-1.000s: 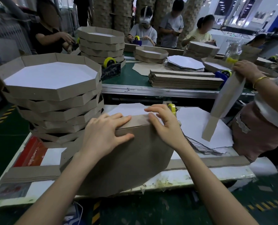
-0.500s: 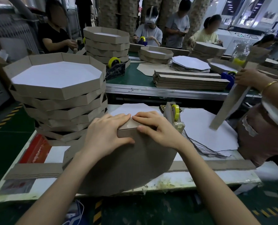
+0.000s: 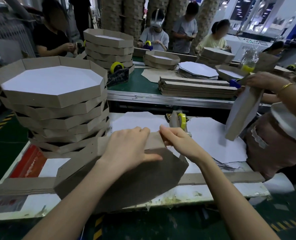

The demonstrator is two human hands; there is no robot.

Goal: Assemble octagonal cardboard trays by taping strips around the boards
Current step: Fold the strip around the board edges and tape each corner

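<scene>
Half-built tray [image 3: 126, 184] stands on edge at the front of the table [image 3: 213, 192], leaning, just right of the stack of finished trays [image 3: 57, 101]. My left hand [image 3: 126, 149] lies flat, fingers straight across the strip [image 3: 155, 141] on the top side, thumb pressing the brown board. My right hand [image 3: 180, 142] is curled, pinching the strip at the next corner; whether tape is under those fingers I cannot tell. Risks: if the left hand eases, the strip may spring off the board edge and leave a gap at the corner; a pull from the right could skew the seam or slide the propped tray off the table lip. The brown underside faces me and the open side faces the tape dispenser [image 3: 179, 121]. An octagon has no true long axis; the worked strip runs left to right.
</scene>
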